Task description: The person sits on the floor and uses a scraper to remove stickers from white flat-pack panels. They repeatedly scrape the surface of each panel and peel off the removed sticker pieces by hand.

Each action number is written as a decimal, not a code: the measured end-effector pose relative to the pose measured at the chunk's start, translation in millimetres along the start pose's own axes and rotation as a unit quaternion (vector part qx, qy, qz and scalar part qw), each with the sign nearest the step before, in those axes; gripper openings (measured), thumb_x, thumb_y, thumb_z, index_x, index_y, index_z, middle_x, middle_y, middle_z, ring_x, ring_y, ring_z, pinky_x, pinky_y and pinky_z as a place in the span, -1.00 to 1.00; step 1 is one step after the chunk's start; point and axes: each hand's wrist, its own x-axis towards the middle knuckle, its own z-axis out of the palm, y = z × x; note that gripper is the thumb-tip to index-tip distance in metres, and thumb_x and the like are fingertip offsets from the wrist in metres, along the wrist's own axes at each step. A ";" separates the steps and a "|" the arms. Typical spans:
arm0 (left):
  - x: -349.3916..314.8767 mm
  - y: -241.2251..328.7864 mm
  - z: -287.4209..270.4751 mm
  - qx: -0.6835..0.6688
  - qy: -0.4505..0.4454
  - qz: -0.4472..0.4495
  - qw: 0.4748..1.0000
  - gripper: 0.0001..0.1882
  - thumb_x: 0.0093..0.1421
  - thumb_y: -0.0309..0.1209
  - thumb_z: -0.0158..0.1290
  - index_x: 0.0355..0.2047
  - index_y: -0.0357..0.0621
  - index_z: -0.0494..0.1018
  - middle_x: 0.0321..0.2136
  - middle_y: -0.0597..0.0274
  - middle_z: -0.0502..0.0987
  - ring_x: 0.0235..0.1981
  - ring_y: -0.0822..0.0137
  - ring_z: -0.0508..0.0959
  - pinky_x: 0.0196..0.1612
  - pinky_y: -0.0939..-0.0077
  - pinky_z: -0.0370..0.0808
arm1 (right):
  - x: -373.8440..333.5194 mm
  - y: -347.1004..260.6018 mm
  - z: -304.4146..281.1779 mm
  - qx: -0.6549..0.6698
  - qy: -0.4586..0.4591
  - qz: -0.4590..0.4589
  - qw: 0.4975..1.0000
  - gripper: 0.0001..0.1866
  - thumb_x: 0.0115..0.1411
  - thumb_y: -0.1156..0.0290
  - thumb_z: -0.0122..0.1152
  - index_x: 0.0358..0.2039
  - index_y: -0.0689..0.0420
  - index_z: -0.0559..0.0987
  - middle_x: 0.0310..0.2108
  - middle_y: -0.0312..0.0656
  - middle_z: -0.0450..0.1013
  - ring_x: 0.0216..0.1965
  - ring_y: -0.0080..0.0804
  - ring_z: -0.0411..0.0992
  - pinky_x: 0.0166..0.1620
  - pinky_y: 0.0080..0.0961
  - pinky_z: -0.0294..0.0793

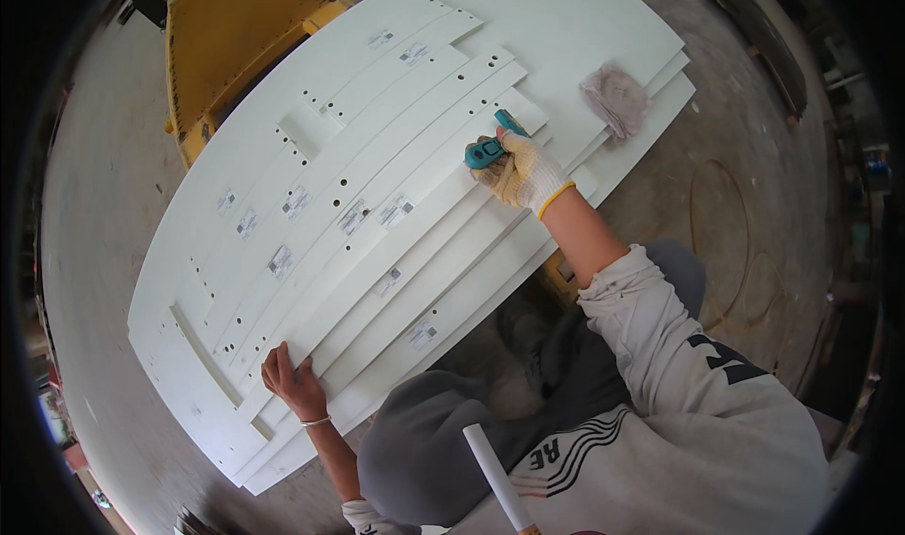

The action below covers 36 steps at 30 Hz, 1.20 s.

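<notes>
My right hand point(517, 172), in a white and yellow knit glove, is closed around a teal handheld tool point(485, 153); its exact kind is unclear. Hand and tool are over the upper right ends of the stacked white panels point(330, 290). At the lower left of the stack, my bare left hand point(294, 384) rests its fingers on a long narrow panel, thumb apart. The panels are stepped and overlapping, with drilled holes and small printed labels point(396, 210). One panel has a rectangular cutout.
A crumpled pale cloth point(614, 99) lies on the panels at the right. Behind the stack stands a yellow metal piece of equipment point(226, 45). A thin hose or cable point(745, 243) curls on the concrete floor. A cigarette point(498, 478) juts in at the bottom.
</notes>
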 end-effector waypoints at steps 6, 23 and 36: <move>0.3 0.2 7.2 -0.015 0.012 0.019 1.000 -0.40 0.06 -0.48 0.28 0.17 -0.18 0.52 0.05 0.02 0.53 0.13 -0.05 0.46 0.29 0.00 0.27 | 42.3 -92.7 -22.8 0.005 0.029 0.025 0.999 -0.87 0.53 0.26 0.06 -0.08 0.02 0.48 -0.25 -0.14 0.55 -0.32 -0.13 0.62 -0.22 -0.02 0.73; 34.7 91.4 6.4 -0.040 -0.074 0.202 0.976 -0.44 0.07 -0.31 0.41 0.03 -0.26 0.48 -0.08 -0.04 0.47 -0.10 -0.06 0.49 -0.07 0.08 0.46 | -78.8 -145.9 -11.9 -0.173 -0.151 -0.189 0.955 -0.70 0.46 0.11 0.09 -0.11 0.10 0.54 -0.20 -0.18 0.54 -0.18 -0.28 0.52 -0.27 -0.37 0.43; -36.0 110.8 7.9 -0.045 -0.211 0.175 0.961 -0.74 0.24 -0.27 0.26 -0.19 -0.13 0.49 -0.31 0.14 0.56 -0.34 0.06 0.61 -0.27 0.14 0.54 | -82.6 19.2 3.7 -0.358 -0.269 0.108 0.888 -0.86 0.35 0.46 0.07 -0.17 0.22 0.53 -0.13 0.06 0.60 -0.16 -0.06 0.63 -0.06 -0.05 0.71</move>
